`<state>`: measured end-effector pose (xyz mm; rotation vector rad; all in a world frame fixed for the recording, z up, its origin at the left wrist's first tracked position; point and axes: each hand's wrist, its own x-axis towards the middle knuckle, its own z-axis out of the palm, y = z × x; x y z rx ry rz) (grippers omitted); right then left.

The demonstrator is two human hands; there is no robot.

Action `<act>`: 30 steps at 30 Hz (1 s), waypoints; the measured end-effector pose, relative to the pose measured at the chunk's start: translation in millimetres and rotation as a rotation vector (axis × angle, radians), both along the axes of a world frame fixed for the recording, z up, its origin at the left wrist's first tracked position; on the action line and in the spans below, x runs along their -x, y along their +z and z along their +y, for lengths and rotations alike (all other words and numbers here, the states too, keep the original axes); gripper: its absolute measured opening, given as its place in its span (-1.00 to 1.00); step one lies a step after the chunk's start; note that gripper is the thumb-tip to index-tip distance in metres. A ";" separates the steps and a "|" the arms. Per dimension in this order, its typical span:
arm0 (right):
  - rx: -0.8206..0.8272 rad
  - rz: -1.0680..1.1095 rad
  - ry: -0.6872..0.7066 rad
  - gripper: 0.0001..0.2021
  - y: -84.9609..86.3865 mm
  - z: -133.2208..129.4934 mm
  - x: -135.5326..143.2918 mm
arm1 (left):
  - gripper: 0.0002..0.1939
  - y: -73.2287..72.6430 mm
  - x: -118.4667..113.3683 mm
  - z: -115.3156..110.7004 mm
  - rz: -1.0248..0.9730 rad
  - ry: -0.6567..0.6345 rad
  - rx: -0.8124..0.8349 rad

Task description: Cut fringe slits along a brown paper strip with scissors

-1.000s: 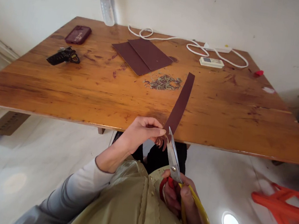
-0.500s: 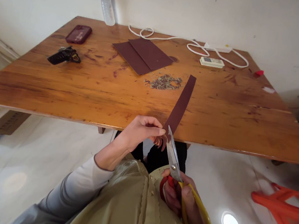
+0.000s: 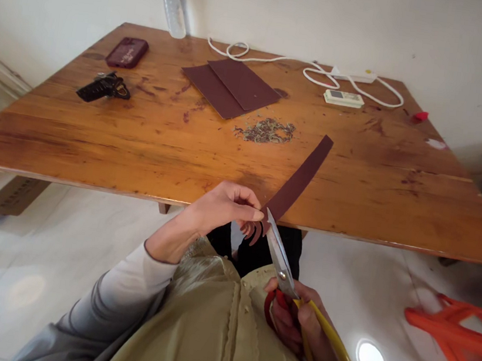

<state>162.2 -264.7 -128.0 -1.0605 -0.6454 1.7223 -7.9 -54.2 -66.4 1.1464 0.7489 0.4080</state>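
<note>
My left hand [image 3: 233, 206] pinches the near end of a dark maroon paper strip [image 3: 298, 179] just over the table's front edge. Narrow curled cuts hang from that end, below my fingertips. In my right hand [image 3: 294, 318] is a pair of scissors [image 3: 280, 261] with one red and one yellow handle. The blade tips point up and touch or nearly touch the strip beside my left thumb; the blades look almost closed. Farther back on the table lie a pile of small maroon and pale clippings [image 3: 265, 130] and two overlapping maroon sheets [image 3: 235, 88].
On the wooden table [image 3: 138, 149] are a phone [image 3: 127, 52], a black key bundle [image 3: 104, 87], a plastic bottle [image 3: 175, 6], a white cable [image 3: 279, 60] and a remote [image 3: 343, 99]. An orange stool [image 3: 456, 333] stands on the floor at right.
The strip has turned, its far end swinging right and slightly nearer. My left hand has shifted a little left. The scissors' handles have moved slightly right.
</note>
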 end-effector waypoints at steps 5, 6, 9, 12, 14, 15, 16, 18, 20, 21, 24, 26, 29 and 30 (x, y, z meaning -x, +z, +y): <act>-0.009 -0.027 -0.013 -0.49 -0.3 -0.4 -1.8 | -0.85 0.7 -0.1 1.6 -0.035 -0.039 -0.014; -0.013 -0.035 -0.027 -0.49 0.2 0.6 -0.7 | -0.84 -0.3 -1.9 0.0 -0.062 -0.019 -0.018; -0.048 -0.054 -0.079 -0.51 0.6 5.4 5.6 | -0.77 -5.1 -10.2 -9.2 -0.173 0.092 -0.012; -0.080 -0.099 -0.119 -0.53 -2.0 9.7 13.1 | -0.76 -9.5 -18.8 -21.3 -0.240 0.182 -0.009; -0.089 -0.145 -0.136 -0.52 -4.7 10.8 16.9 | -0.77 -11.0 -22.9 -27.6 -0.250 0.259 -0.021; -0.093 -0.165 -0.145 -0.52 -5.8 10.9 18.3 | -0.78 -11.2 -24.2 -29.9 -0.245 0.285 -0.027; -0.095 -0.184 -0.155 -0.52 -6.6 10.7 19.3 | -0.79 -11.1 -25.2 -31.5 -0.235 0.308 -0.033; -0.095 -0.216 -0.173 -0.52 -6.7 10.0 20.6 | -0.81 -10.4 -26.3 -33.2 -0.212 0.330 -0.043; -0.092 -0.233 -0.180 -0.50 -5.3 9.7 21.3 | -0.82 -9.7 -26.4 -33.2 -0.198 0.340 -0.046; -0.092 -0.234 -0.178 -0.49 -4.3 9.7 21.6 | -0.82 -9.4 -26.1 -33.0 -0.196 0.337 -0.044; -0.096 -0.213 -0.169 -0.45 -2.0 10.4 22.5 | -0.81 -9.0 -25.0 -31.8 -0.198 0.303 -0.040; -0.095 -0.188 -0.165 -0.45 -1.3 10.9 23.0 | -0.81 -8.7 -24.2 -31.2 -0.190 0.285 -0.039; -0.086 -0.137 -0.156 -0.47 -0.6 10.8 23.1 | -0.82 -7.5 -22.7 -30.5 -0.165 0.272 -0.045; -0.083 -0.120 -0.150 -0.48 -0.2 10.4 22.7 | -0.82 -6.9 -22.1 -30.1 -0.158 0.265 -0.049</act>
